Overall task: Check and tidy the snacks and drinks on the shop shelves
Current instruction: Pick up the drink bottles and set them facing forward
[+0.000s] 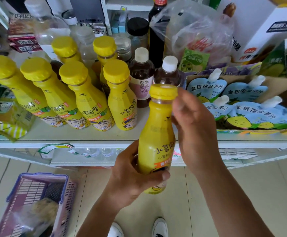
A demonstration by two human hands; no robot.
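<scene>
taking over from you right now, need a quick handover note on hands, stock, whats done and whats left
Left hand grips the lower body of a yellow plastic juice bottle, held in front of the white shelf.
Right hand holds it up at the yellow cap; its fingers are blurred.
Six matching yellow bottles stand upright on the shelf, left of a cardboard tray of blue spout pouches.
Done: those six are in place.
Left: finish checking the held bottle, probably set it with the others, then tidy the rest.
</scene>
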